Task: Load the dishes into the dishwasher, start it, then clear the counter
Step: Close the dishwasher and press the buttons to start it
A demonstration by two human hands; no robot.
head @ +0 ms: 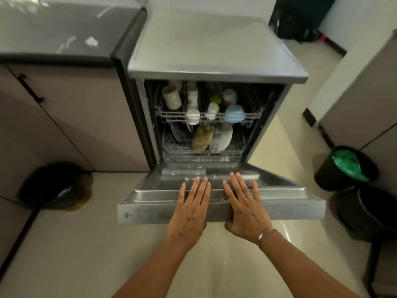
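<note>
Both hands lie on the lowered door (150, 209) of the dishwasher (214, 59), at the middle of its front edge. The left hand (190, 208) rests flat, its fingers (200, 190) straight and slightly spread, tips pointing into the machine; its thumb is out of sight. The right hand (245, 208), just beside it, also has its fingers (238, 186) straight and fanned on the door's inner face, while its thumb tucks under the front edge, so the edge sits between thumb and palm. A thin bracelet (266, 234) circles the right wrist.

Beyond the fingertips the machine stands open, with both racks pushed in. The upper rack (171, 115) carries a dotted white mug (171, 97), more white cups and a pale blue bowl (234, 114). The lower rack (178, 151) holds a white plate (222, 137) on edge beside a tan dish (202, 137); blur hides finer detail.

A grey counter (53, 29) over cabinets (75, 115) adjoins the machine's left side. One black bin (53, 186) sits on the floor by those cabinets, and a green-lined bin (343, 168) stands near the door's right corner.
</note>
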